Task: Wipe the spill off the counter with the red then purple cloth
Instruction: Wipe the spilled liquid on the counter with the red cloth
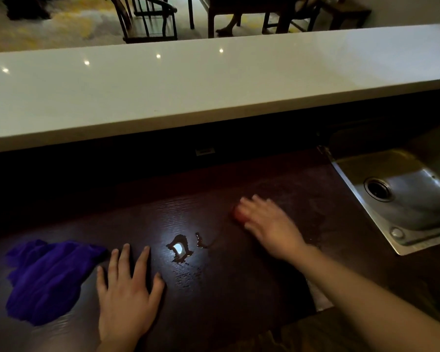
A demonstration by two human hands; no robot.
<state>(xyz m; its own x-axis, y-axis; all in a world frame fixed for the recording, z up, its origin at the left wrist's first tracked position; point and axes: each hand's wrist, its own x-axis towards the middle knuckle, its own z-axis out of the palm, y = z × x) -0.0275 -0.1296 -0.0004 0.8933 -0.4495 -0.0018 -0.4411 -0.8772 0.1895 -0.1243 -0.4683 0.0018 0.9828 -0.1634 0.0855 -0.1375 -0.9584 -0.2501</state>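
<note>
A small puddle of spill (180, 248) glints on the dark wooden counter (239, 283), with a thinner streak (203, 242) trailing right from it. My right hand (267, 223), motion-blurred, presses on the red cloth (238, 214); only a small red edge shows by the fingers, right of the spill. My left hand (128, 290) lies flat on the counter with fingers apart, left of the puddle. The purple cloth (45, 278) lies crumpled at the left, just beside my left hand.
A steel sink (404, 199) with a drain is set into the counter at the right. A raised white bar top (188, 85) runs along the back. Beyond it stand dark chairs (148, 19) and a table.
</note>
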